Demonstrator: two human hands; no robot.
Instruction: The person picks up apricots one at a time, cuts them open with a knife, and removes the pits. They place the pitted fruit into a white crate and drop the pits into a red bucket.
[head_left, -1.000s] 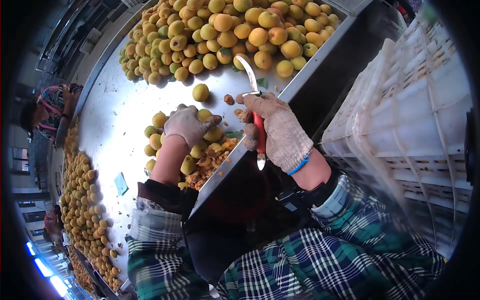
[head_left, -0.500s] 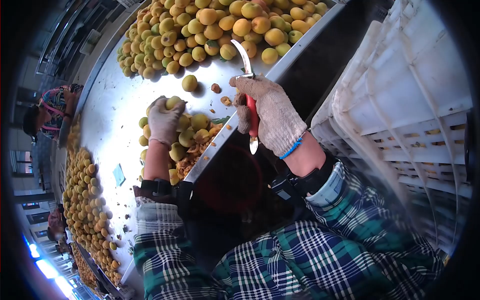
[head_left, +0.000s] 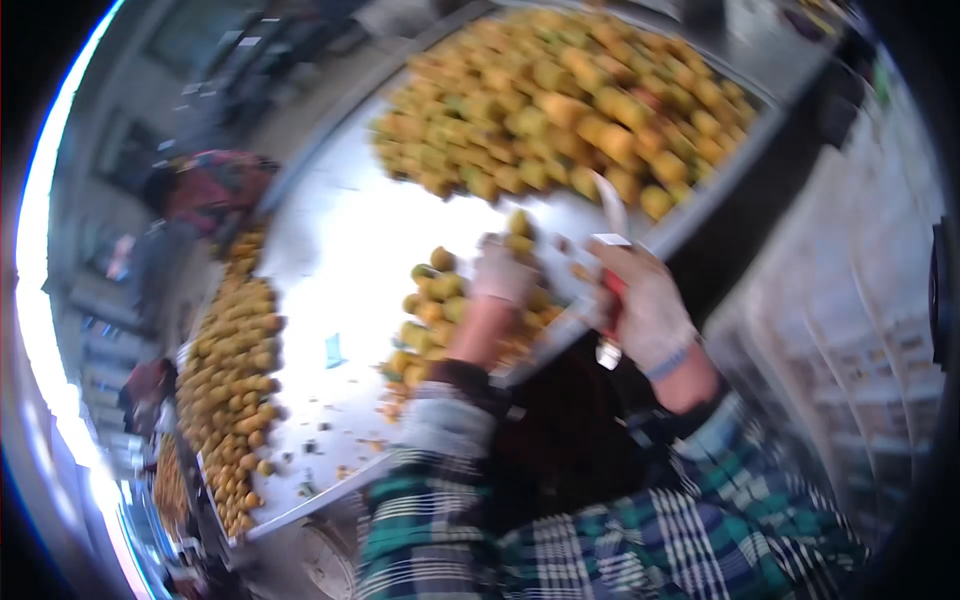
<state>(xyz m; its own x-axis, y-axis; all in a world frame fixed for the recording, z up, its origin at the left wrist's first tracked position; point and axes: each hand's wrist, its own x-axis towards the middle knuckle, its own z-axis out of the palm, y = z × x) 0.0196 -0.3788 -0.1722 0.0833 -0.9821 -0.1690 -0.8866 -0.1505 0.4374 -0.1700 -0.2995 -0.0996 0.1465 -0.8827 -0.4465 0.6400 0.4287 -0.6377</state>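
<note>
Head view, badly blurred: gloved left hand [head_left: 503,272] sits on the small fruit pile [head_left: 440,300] on the table [head_left: 350,250], fingers' grip impossible to tell. Right hand [head_left: 648,305] is wrapped around a red-handled knife [head_left: 612,262], blade up, at the table's edge.

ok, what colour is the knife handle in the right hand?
Red. The knife handle shows in the gloved right hand, blurred, in the head view.
</note>
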